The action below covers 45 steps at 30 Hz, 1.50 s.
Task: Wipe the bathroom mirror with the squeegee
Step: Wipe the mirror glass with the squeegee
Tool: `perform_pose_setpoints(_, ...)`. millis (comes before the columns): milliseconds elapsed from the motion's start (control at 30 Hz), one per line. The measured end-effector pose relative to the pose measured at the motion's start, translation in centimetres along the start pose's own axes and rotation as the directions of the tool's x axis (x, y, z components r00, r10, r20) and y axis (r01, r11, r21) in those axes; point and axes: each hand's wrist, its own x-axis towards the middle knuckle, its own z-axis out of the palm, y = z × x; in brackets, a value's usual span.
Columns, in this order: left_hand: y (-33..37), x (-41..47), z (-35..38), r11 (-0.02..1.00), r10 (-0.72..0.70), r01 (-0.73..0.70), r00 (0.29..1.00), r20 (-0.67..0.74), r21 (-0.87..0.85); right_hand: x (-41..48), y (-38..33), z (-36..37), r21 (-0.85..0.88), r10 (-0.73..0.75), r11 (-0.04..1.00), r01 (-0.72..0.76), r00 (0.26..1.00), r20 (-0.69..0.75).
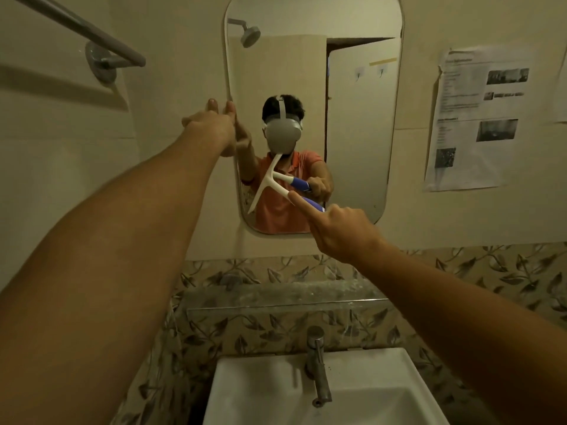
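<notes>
Squeegee (264, 185): white blade sits on the mirror (306, 72) glass, lower-left part, tilted so its top end leans right. The blue-and-white handle comes off the glass toward the lower right.

Right hand (340, 231): wrapped around the handle, index finger (302, 207) laid straight along it toward the blade, other fingers curled round the grip. Forearm comes in from below-right of the mirror.

Left hand (211, 124): arm fully stretched out, fingers straight and pointing up, touching the mirror's left edge about mid-height. Holds nothing. Can't tell how hard it presses.

Mirror: tall, rounded corners, fixed to a pale tiled wall. Reflection shows the person in an orange shirt and a shower head (250, 35) near the top left.

Around the mirror:
- upper left: towel bar (76, 29) on a round wall mount
- right: printed paper sheets (472, 118) stuck to the wall
- below: band of leaf-pattern tile (491, 271), then a glass shelf (285, 305)
- further below: white sink (383, 378) with a metal tap (317, 363)
</notes>
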Motion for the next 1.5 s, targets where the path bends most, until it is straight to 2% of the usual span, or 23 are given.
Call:
perform_pose_setpoints(633,2.1,0.3,1.5,0.981,-0.158,0.158,0.987,0.008,-0.116,-8.2,12.9,6.6,0.011,-0.131,0.991,0.13,0.979,0.154)
perform_pose_setpoints(900,2.1,1.0,1.6,0.981,-0.16,0.162,0.987,0.031,-0.108,-11.0,17.6,7.0,-0.072,-0.093,0.991,0.112,0.97,0.223)
perform_pose_setpoints(1167,1.6,0.8,1.6,0.984,-0.135,0.141,0.989,0.06,-0.107,-14.0,19.1,5.0,-0.148,0.0,0.988,0.04,0.966,0.257)
perform_pose_setpoints(1233,1.2,0.8,1.4,0.985,-0.124,0.131,0.99,0.065,-0.117,-14.3,19.0,4.0,-0.102,0.036,0.995,-0.023,0.991,0.127)
perform_pose_setpoints(1333,1.0,0.5,1.0,0.984,-0.098,0.107,0.993,0.066,-0.145,-13.4,17.8,2.5,0.167,0.199,0.97,-0.174,0.969,-0.145)
perform_pose_setpoints(1400,1.1,0.1,1.0,0.984,-0.083,0.093,0.994,0.07,-0.153,-11.5,16.0,1.0,0.26,0.284,0.939,-0.226,0.934,-0.216)
perform_pose_setpoints(1500,1.5,-0.5,0.9,0.981,-0.082,0.093,0.994,0.07,-0.168,-7.9,12.3,-1.3,0.411,0.466,0.842,-0.348,0.854,-0.233)
